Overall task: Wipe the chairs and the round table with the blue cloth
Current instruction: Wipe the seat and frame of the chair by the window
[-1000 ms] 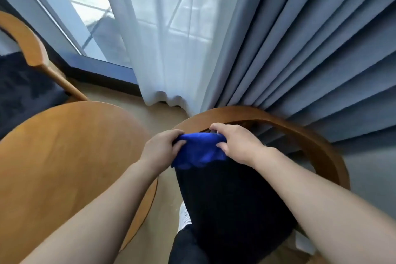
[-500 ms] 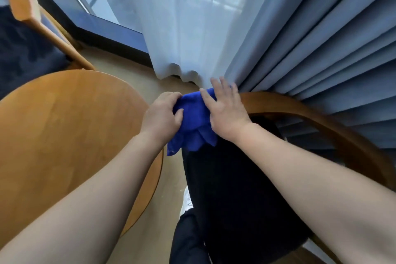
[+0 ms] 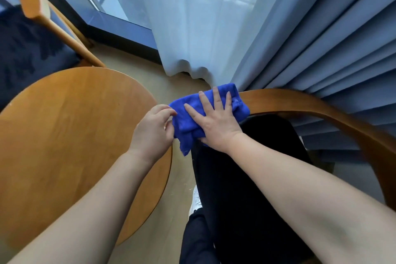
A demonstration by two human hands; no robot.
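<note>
Blue cloth point(image 3: 183, 127) lies under your flat, spread right hand point(image 3: 216, 122) on the chair rail point(image 3: 300, 100), your left hand point(image 3: 154, 130) pinching its loose edge alongside; sweep hard and it may slide off that narrow curve or snag the curtain point(image 3: 321, 49) beyond.

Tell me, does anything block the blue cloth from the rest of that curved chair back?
Nothing visible. The right hand presses the blue cloth on the chair back, whose wood runs bare rightward; curtains hang behind.

cloth point(image 3: 188, 120) on chair rail point(image 3: 300, 103); table point(image 3: 75, 124) left
</note>
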